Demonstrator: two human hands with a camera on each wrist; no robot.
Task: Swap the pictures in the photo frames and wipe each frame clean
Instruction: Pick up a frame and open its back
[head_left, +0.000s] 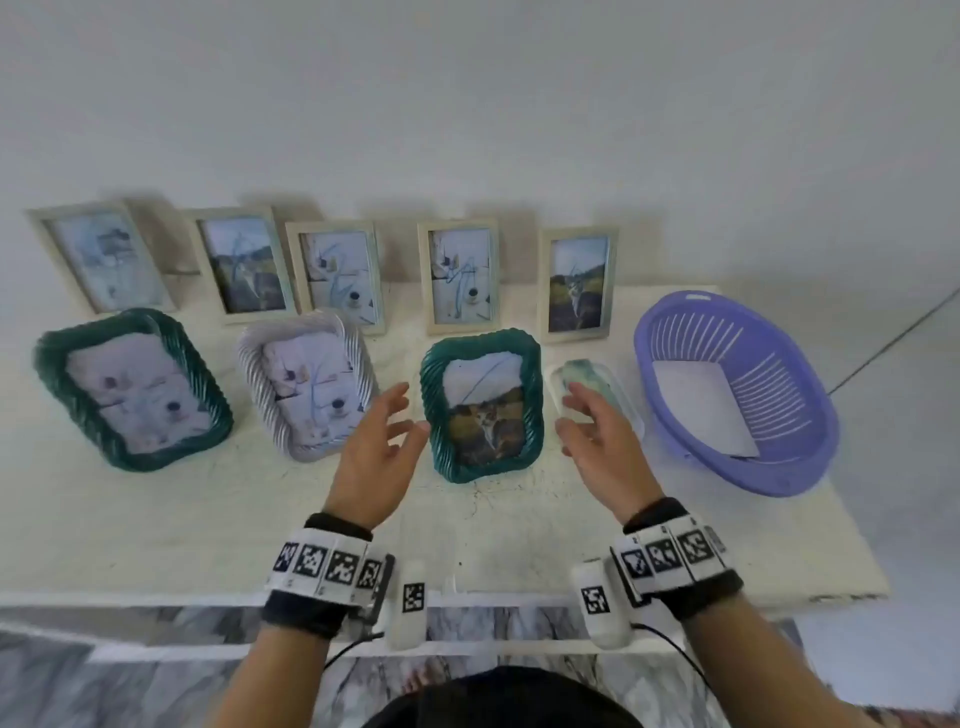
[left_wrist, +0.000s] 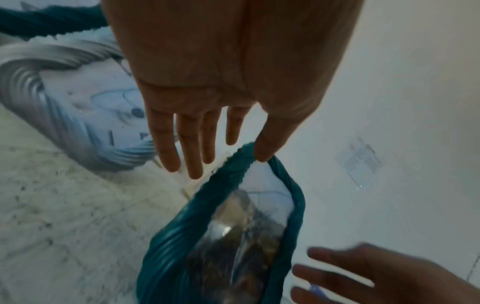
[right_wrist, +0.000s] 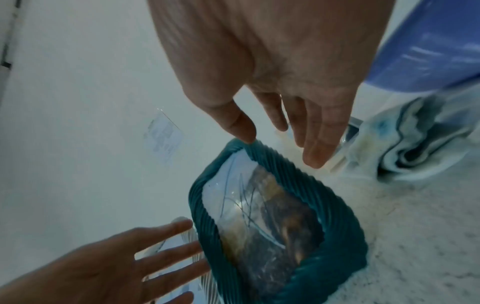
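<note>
Both my hands, left hand (head_left: 375, 451) and right hand (head_left: 597, 441), have fingers spread, holding nothing, flanking the green frame (head_left: 483, 405) propped upright on the table (head_left: 156, 519). My worry: one clumsy bump tips it backward into the small frames (head_left: 462, 275) behind.

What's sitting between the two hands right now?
The green frame with the cat picture stands between the left hand and right hand, both open, neither gripping it. The head view shows it best.

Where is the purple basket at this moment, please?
In the head view, the purple basket stands at the right end of the table, right of the cloth and the right hand.
</note>
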